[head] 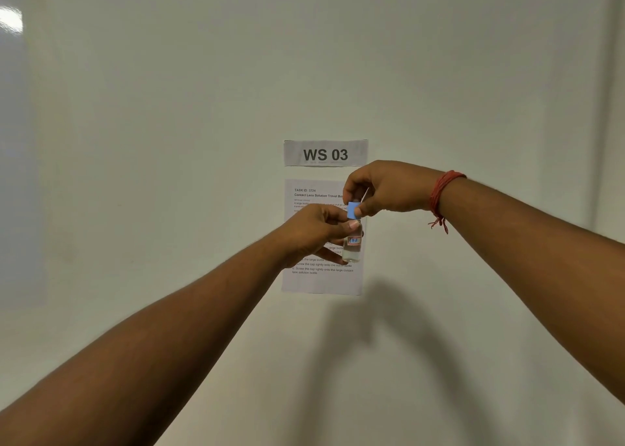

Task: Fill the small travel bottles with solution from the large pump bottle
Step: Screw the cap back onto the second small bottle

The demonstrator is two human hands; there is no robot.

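A small clear travel bottle [352, 246] with a red-and-blue label is held upright in front of the wall, at arm's length. My left hand [316, 230] grips its body from the left. My right hand [385, 188] comes from above and right, and its thumb and fingers pinch the blue cap [352, 210] on the bottle's top. Clear liquid shows in the bottle's lower part. The large pump bottle is not in view.
A white wall fills the view. A paper sign reading "WS 03" [325, 154] and a printed task sheet [318, 276] are stuck to it behind my hands. A red thread band [441, 192] circles my right wrist.
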